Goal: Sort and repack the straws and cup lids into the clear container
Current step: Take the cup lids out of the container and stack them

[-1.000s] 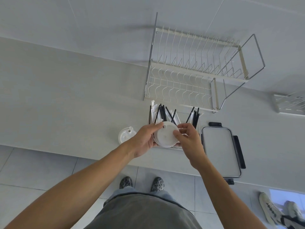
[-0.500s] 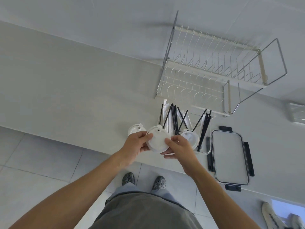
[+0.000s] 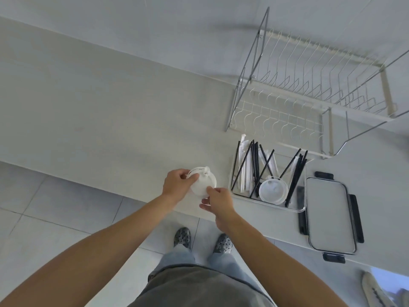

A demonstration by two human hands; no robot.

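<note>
Head view: left hand point(image 3: 177, 185) and right hand point(image 3: 218, 199) both pinch white cup lids point(image 3: 202, 181) at frame centre, over the counter point(image 3: 99, 111). Clear container point(image 3: 269, 204), centre right, holds straws point(image 3: 255, 165) and one lid point(image 3: 273, 191).

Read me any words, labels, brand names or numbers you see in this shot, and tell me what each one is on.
No readable text in this view.
Cup lids held by the left hand and right hand: faint marks near the rim, too small to read.
Clear container, its lid, straws, dish rack: no print visible.
</note>
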